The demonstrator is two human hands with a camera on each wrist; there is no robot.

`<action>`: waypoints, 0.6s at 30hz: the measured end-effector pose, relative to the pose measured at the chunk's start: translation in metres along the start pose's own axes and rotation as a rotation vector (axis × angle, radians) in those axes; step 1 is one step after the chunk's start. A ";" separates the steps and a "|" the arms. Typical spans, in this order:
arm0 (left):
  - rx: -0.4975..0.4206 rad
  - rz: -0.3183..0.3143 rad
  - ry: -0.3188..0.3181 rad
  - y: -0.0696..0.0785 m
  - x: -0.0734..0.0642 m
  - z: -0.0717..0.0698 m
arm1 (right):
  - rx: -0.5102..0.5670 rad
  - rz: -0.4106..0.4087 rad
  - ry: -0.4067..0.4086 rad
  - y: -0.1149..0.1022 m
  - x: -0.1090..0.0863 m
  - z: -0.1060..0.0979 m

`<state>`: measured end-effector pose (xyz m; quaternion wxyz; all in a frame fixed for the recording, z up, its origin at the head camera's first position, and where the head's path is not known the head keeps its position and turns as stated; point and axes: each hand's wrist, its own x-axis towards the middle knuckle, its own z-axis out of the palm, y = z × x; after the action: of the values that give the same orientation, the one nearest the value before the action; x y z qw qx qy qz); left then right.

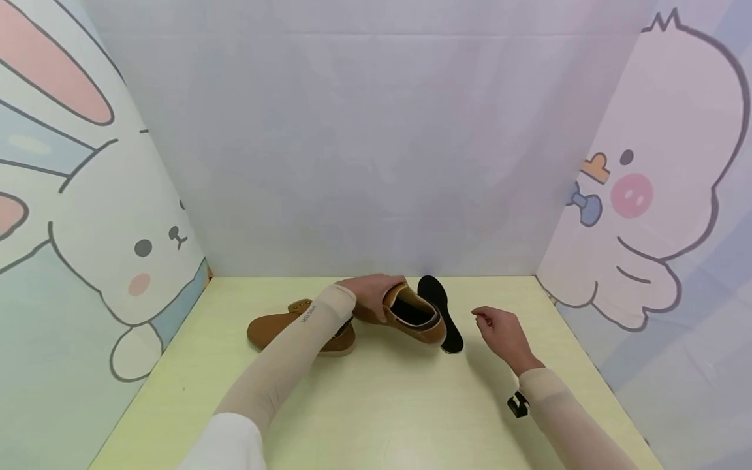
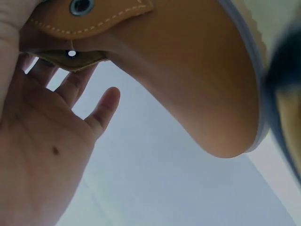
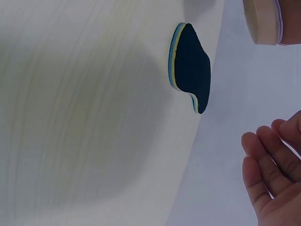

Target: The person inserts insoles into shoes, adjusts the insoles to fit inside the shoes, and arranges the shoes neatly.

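My left hand [image 1: 369, 294] grips a brown lace-up shoe [image 1: 431, 333] from its upper side, its dark opening facing up and its heel to the right. In the left wrist view, the shoe [image 2: 202, 80] shows stitched leather and a metal eyelet, with the thumb on one side of the eyelet flap and fingers behind it. A black insole [image 1: 435, 290] lies just right of the shoe; the right wrist view shows yellow and blue layers along the insole's edge [image 3: 193, 66]. My right hand [image 1: 502, 333] hovers right of the insole, fingers loosely curled, holding nothing.
A second brown shoe [image 1: 270, 329] lies on its side at the left, partly hidden by my left forearm. The pale yellow table [image 1: 388, 405] ends at a light back wall [image 1: 364, 163]. Cartoon-printed side walls stand left and right.
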<state>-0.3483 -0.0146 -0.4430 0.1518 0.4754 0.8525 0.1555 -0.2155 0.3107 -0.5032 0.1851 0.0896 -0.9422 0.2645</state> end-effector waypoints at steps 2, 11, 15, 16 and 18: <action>0.015 -0.008 0.031 -0.007 -0.005 -0.007 | 0.006 0.007 -0.008 0.000 0.000 0.000; 0.013 -0.125 0.118 -0.042 -0.036 -0.038 | 0.002 0.001 -0.041 0.001 -0.002 0.004; -0.011 -0.189 0.146 -0.062 -0.052 -0.047 | 0.000 -0.015 -0.036 -0.001 -0.001 0.006; -0.017 -0.203 0.153 -0.067 -0.057 -0.049 | 0.003 -0.022 -0.034 -0.001 0.000 0.006; -0.020 -0.230 0.167 -0.077 -0.067 -0.051 | 0.007 -0.036 -0.029 -0.003 0.000 0.007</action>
<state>-0.3943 -0.1162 -0.4205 0.1019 0.3584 0.9095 0.1844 -0.2170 0.3041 -0.5074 0.1758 0.1110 -0.9421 0.2630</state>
